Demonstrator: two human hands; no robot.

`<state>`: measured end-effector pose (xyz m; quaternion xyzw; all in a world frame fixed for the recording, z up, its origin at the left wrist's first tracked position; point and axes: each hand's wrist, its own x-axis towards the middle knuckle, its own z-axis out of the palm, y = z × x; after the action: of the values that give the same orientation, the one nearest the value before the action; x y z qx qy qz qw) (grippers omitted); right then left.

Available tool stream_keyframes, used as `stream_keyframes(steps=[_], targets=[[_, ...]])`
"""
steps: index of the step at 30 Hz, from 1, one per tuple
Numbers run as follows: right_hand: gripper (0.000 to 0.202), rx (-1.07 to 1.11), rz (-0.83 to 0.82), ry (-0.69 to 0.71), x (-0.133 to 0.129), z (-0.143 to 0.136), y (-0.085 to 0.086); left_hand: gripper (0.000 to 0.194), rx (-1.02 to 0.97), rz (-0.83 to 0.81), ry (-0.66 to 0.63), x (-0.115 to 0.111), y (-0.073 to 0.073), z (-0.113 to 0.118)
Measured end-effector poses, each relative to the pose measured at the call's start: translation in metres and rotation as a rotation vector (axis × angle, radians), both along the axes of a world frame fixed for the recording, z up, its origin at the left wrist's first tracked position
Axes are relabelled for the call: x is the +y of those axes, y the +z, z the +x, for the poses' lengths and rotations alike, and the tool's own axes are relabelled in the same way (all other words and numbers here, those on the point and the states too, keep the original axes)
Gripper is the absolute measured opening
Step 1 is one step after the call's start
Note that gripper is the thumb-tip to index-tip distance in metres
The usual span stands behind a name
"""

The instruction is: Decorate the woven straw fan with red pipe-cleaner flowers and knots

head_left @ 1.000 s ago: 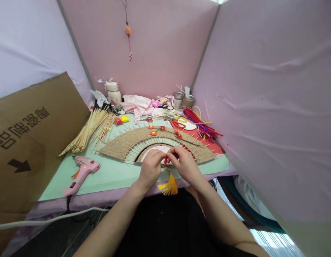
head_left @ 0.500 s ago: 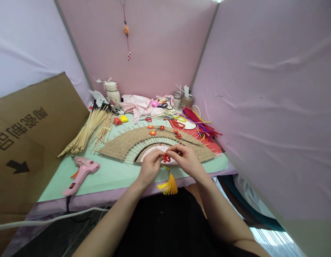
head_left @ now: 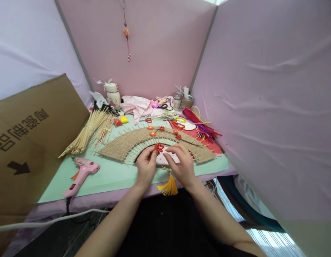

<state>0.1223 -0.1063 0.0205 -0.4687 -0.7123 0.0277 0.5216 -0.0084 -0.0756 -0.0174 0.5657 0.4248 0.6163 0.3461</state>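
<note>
My left hand [head_left: 146, 166] pinches a red pipe-cleaner flower [head_left: 159, 147] between thumb and fingertips, above the lower middle of a large fan [head_left: 118, 147] of twine woven over thin sticks. Just right of the flower, my right hand [head_left: 184, 167] has its thumb and fingers apart, with nothing visible between them. Beneath both hands lies the fan's pale pink patterned centre [head_left: 161, 160], partly covered by them. Small red and orange flowers [head_left: 152, 134] and a dark twig decorate the woven band. A yellow tassel [head_left: 169, 185] hangs from the fan's lower edge.
A pink hot glue gun [head_left: 83, 175] lies at the left, its cable over the table edge. Bundled sticks [head_left: 86, 134] rest beside a cardboard box [head_left: 39, 142]. At the back are a bottle [head_left: 112, 95], scissors [head_left: 178, 124] and coloured pipe cleaners [head_left: 200, 123].
The red flower has moved left and up in my left hand and now faces me more fully. My right hand has let go of it, its fingers spreading apart.
</note>
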Motion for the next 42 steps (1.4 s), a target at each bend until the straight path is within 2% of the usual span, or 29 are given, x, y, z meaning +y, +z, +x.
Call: stream_keyframes(steps=[4, 9, 15, 17, 20, 23, 27, 30, 34, 38, 42], targets=[[0.011, -0.114, 0.054, -0.02, 0.001, -0.007, -0.008, 0.017, 0.0, 0.068, 0.001, -0.003, 0.0, 0.001], [0.01, -0.169, 0.039, -0.043, 0.005, -0.008, -0.01, 0.015, 0.095, 0.168, 0.048, -0.004, 0.0, 0.001], [0.012, -0.064, -0.023, -0.094, 0.004, -0.012, -0.011, 0.014, 0.208, 0.316, 0.116, -0.005, 0.0, 0.003], [0.012, -0.018, -0.056, -0.076, 0.003, -0.012, -0.011, 0.014, 0.165, 0.263, 0.106, -0.004, 0.001, 0.003], [0.011, 0.033, -0.054, -0.049, 0.0, -0.009, -0.011, 0.017, -0.007, 0.062, 0.013, -0.002, 0.001, 0.005], [0.024, 0.02, -0.011, -0.041, 0.0, -0.004, -0.012, 0.021, -0.201, -0.089, -0.101, 0.001, -0.002, 0.007], [0.034, 0.023, -0.042, -0.019, 0.003, -0.002, -0.011, 0.023, -0.273, -0.102, -0.194, 0.003, -0.008, 0.009], [0.028, 0.034, -0.072, 0.019, 0.005, -0.002, -0.008, 0.023, -0.257, -0.084, -0.238, 0.001, -0.008, 0.008], [0.022, 0.047, -0.085, 0.025, 0.003, -0.001, -0.005, 0.022, -0.24, -0.069, -0.221, 0.0, -0.006, 0.007], [0.024, -0.041, 0.075, -0.077, -0.001, -0.001, -0.01, 0.021, -0.257, -0.103, -0.124, 0.001, -0.004, 0.008], [0.016, -0.176, 0.176, -0.088, -0.001, -0.003, -0.013, 0.02, -0.241, -0.079, -0.089, -0.002, -0.001, 0.009]])
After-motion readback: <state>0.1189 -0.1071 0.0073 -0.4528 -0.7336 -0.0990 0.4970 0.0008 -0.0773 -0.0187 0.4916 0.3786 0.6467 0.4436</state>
